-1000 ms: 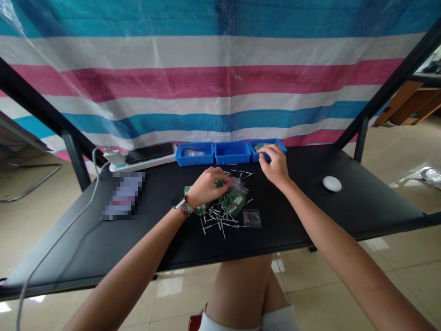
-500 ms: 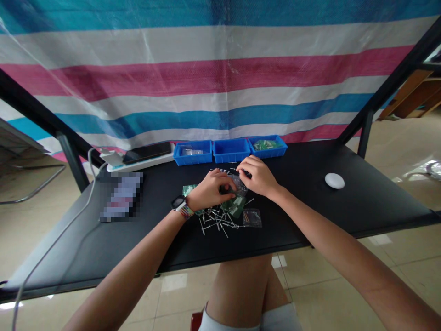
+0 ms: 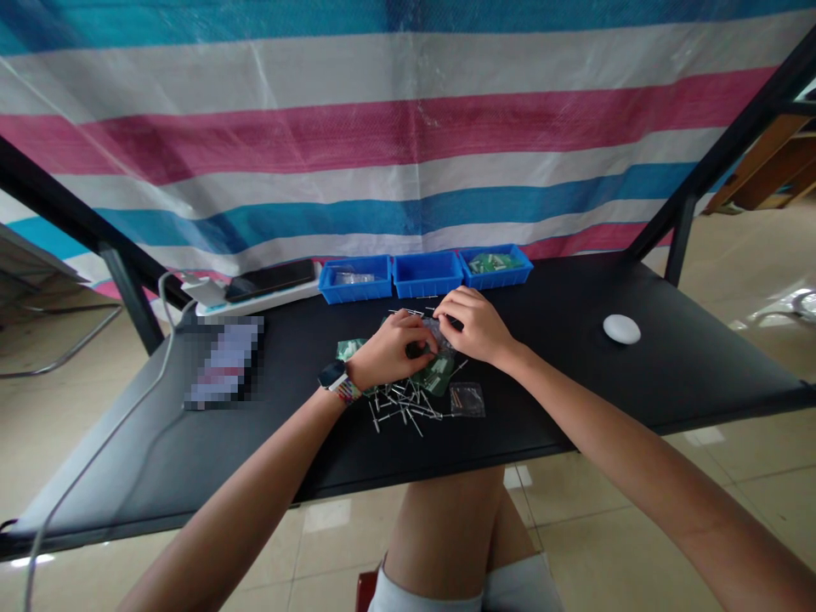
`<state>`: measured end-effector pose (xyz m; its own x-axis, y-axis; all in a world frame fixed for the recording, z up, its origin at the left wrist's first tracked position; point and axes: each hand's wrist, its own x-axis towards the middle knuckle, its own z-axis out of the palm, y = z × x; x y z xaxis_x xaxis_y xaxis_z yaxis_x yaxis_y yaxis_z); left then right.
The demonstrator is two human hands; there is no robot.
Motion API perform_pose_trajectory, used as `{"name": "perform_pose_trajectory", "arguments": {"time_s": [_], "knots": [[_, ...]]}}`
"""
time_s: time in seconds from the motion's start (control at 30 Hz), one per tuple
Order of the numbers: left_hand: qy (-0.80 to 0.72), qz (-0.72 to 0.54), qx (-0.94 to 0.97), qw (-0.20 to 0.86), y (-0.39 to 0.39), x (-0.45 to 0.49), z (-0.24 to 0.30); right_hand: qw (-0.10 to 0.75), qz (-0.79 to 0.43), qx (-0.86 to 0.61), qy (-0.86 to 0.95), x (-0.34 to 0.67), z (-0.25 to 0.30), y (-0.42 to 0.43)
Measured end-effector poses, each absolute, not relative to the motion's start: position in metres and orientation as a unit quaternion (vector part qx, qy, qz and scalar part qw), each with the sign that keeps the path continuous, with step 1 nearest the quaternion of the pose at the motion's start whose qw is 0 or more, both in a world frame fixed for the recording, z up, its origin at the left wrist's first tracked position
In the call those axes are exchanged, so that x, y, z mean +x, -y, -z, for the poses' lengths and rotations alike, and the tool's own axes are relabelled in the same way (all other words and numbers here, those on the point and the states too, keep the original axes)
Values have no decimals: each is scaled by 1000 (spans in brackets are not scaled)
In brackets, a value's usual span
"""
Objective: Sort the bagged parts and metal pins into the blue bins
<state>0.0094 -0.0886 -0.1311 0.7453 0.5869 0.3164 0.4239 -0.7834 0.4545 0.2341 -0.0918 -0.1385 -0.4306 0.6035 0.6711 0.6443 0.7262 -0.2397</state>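
My left hand, with a watch and a woven band at the wrist, is closed in a pinch at a small clear plastic bag. The fingers of my right hand are curled closed at the bag's upper right edge. My hands partly cover this bag. Under and beside them lie green-printed bags and a loose heap of silver rivets. Another small clear bag with copper-coloured pieces lies flat just right of the heap.
Behind my hands stand three blue bins: the left bin holds clear bags, the middle bin shows nothing inside, the right bin holds green bags. A phone rests on a power strip. A white oval object sits right.
Both hands stay at the same clear bag, with only slight finger movement. The view has tilted slightly.
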Motion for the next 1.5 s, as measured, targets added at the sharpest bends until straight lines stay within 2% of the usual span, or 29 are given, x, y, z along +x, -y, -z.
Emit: {"name": "perform_pose_trajectory", "arguments": {"time_s": [0.33,0.53,0.63,0.73,0.87,1.0,1.1,1.23,1.5], "knots": [[-294,-226,921,122,88,11,134,392,17,-365,844,234,138,93],[-293,-311,895,126,84,7,132,451,-54,-362,814,232,136,93],[-301,-382,855,182,81,6,133,493,-129,-367,778,232,135,93],[-339,-430,797,255,80,7,135,522,-254,-377,721,230,136,93],[-339,-480,719,370,80,10,134,507,-443,-380,634,227,141,89],[-329,-526,662,421,77,10,129,477,-567,-365,563,225,142,85],[-340,-519,615,487,77,10,126,483,-584,-365,541,224,140,86],[-342,-471,587,563,77,8,125,530,-560,-368,519,223,135,89],[-339,-448,644,519,79,8,124,528,-543,-392,522,225,133,90]]}}
